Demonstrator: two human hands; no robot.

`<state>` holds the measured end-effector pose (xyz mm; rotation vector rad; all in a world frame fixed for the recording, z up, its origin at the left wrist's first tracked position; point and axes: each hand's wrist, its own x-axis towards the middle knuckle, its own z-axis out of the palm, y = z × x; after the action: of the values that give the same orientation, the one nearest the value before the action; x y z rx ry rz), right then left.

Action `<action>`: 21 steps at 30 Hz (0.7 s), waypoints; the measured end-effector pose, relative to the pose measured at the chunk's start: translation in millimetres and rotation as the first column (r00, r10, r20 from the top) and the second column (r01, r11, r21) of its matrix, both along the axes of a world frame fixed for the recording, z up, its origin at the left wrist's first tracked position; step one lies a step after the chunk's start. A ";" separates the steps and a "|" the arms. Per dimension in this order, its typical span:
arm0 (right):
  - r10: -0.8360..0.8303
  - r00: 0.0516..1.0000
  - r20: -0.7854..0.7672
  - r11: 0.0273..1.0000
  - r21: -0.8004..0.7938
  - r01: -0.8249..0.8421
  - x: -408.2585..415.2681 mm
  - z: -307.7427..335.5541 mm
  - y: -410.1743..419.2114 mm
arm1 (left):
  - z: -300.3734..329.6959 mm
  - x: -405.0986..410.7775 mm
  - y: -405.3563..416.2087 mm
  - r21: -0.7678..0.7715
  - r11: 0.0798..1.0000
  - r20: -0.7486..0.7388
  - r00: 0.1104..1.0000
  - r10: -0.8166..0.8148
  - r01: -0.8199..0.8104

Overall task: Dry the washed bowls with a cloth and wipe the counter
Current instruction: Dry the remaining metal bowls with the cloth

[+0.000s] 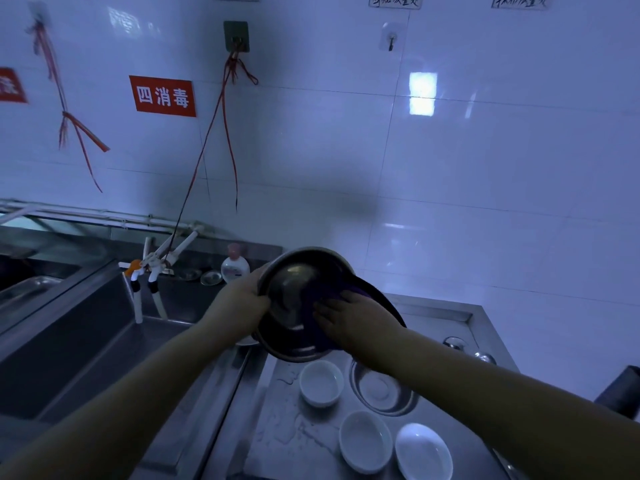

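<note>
I hold a large steel bowl [291, 289] tilted toward me above the counter. My left hand [239, 303] grips its left rim. My right hand [349, 317] presses a dark purple cloth [322, 296] against the inside of the bowl, fingers spread over the cloth. Below on the wet steel counter [284, 420] stand three white bowls [321, 382] [365, 441] [422, 452] and a second steel bowl [382, 389], all upright.
A deep steel sink [104, 348] lies to the left, with white taps [152, 268] at its back. A soap bottle [234, 266] and small steel dishes [210, 278] sit on the back ledge. Two ladles [464, 348] lie at the counter's right. A white tiled wall rises behind.
</note>
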<state>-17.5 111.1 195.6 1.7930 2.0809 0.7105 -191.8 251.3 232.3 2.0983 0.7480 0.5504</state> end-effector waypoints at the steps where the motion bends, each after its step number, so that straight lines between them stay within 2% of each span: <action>1: -0.033 0.999 -0.030 0.999 0.025 0.034 -0.7 3.4 4.4 | 0.8 1.3 0.2 -0.002 1.000 0.008 1.000 -0.005 0.005; 4: -0.140 0.973 -0.185 0.980 0.112 0.162 -8.6 12.3 17.1 | -1.2 5.9 -1.0 -0.025 0.999 0.031 0.999 -0.037 0.038; 6: -0.145 0.940 -0.308 0.972 0.133 0.194 -13.9 12.5 23.5 | -5.1 7.8 -3.0 -0.036 0.997 0.047 0.997 -0.059 0.061; 12: -0.045 0.911 -0.411 0.996 0.051 0.072 -30.0 0.6 26.6 | -13.2 11.1 -6.3 -0.054 0.999 0.119 0.993 0.001 0.006; 14: 0.019 0.864 -0.503 0.999 0.038 0.000 -40.5 -5.4 23.8 | -12.0 10.8 -6.8 -0.042 0.999 0.123 0.992 0.017 -0.012; 17: -0.016 0.780 -0.625 1.000 -0.022 0.003 -45.7 -13.0 12.0 | -6.5 5.6 -4.8 -0.007 1.000 0.116 0.993 0.023 -0.022; 19: -0.006 0.800 -0.600 1.000 -0.028 -0.013 -39.7 -15.0 2.8 | -3.2 2.1 0.7 0.003 1.000 0.119 0.993 0.009 -0.010; 21: 0.056 0.874 -0.482 0.996 -0.034 -0.082 -30.2 -14.7 -4.1 | 0.7 0.0 7.8 0.024 0.999 0.069 0.996 -0.051 0.049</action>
<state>-47.7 107.0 181.0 2.0312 2.4523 0.2262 -191.8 259.1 233.0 2.1013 0.6508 0.6036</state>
